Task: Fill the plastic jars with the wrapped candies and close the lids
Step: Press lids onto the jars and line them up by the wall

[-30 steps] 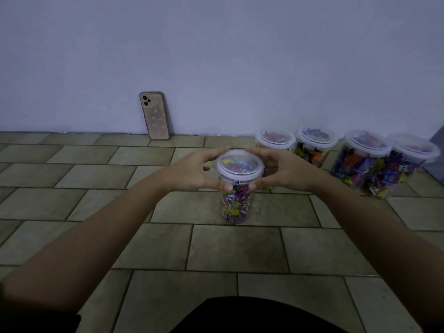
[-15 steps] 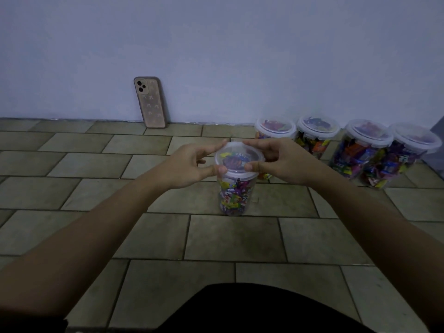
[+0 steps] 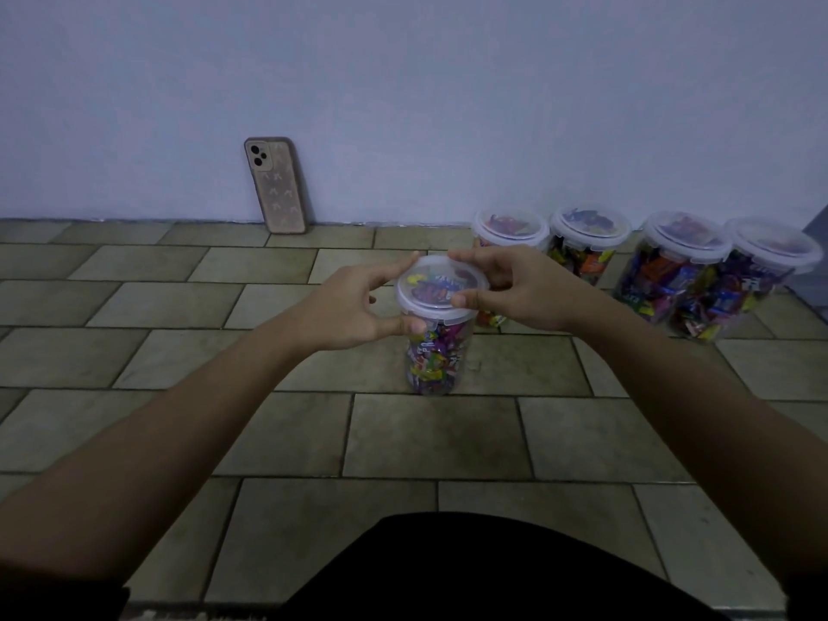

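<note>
Both hands grip the lid [image 3: 441, 284] of the candy-filled jar [image 3: 437, 351] standing on the tiled floor [image 3: 430, 437], left hand [image 3: 354, 313] and right hand [image 3: 515, 291] pinching opposite rims, so pressing evenly all round should seat it without tipping the jar.

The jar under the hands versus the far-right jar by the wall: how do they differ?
The centre jar looks narrower; the far-right jar looks wider. The centre jar stands alone on the open tiles with the left hand and right hand at its lid; the far-right jar ends a row, untouched. Both are clear, candy-filled, with lids on.
</note>
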